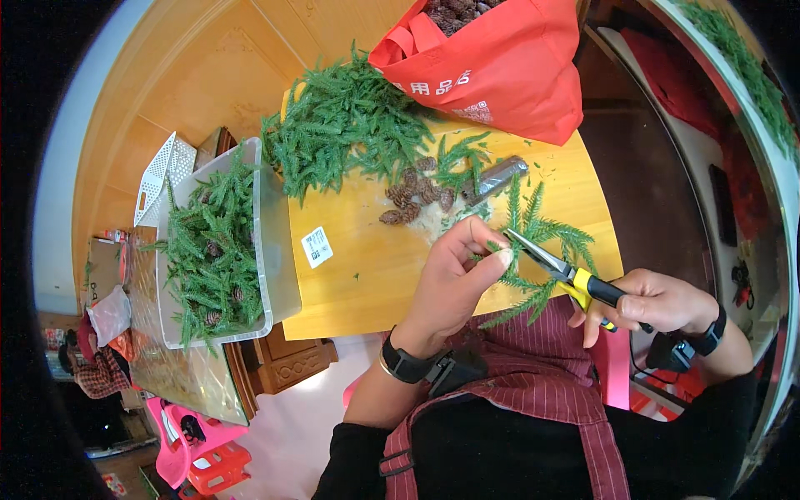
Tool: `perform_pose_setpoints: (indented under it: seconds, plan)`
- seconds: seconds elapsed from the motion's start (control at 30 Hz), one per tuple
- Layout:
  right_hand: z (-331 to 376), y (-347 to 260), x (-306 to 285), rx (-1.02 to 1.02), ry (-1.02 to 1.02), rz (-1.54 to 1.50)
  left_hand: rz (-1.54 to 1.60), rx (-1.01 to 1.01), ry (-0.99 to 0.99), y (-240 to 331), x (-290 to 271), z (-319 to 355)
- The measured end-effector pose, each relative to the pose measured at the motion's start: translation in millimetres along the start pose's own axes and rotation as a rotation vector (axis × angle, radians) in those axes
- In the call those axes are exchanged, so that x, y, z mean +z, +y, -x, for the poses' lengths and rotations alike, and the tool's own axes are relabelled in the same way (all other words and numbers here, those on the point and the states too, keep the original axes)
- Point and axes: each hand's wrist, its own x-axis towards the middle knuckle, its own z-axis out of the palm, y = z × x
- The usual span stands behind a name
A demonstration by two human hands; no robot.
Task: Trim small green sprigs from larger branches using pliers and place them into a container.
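My left hand (467, 265) pinches a green artificial pine sprig (533, 229) over the near edge of the yellow table. Several needled branches fan out from it to the right. In my right hand (654, 304) is a pair of scissors (575, 279) with yellow and black handles. Their blades point up and left, close to the sprig by my left fingertips. Just beyond lie brown pine cones (408, 196), a dark wrapped roll (498, 178) and a small loose sprig (460, 158).
A big pile of green sprigs (346, 125) covers the table's far left. Behind stands a red bag (500, 71) of pine cones. At left, a clear plastic bin (265, 250) holds sprigs with cones. A white label card (317, 247) lies on the table (358, 287). Pink stools (179, 442) stand lower left.
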Motion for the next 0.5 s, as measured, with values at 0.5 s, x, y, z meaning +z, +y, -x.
perform_pose_setpoints:
  seconds: [0.5]
  plan:
    - [-6.6,-19.5,14.3,0.026,0.274,0.848,0.034,-0.016,0.016,-5.2,-4.9,-2.3]
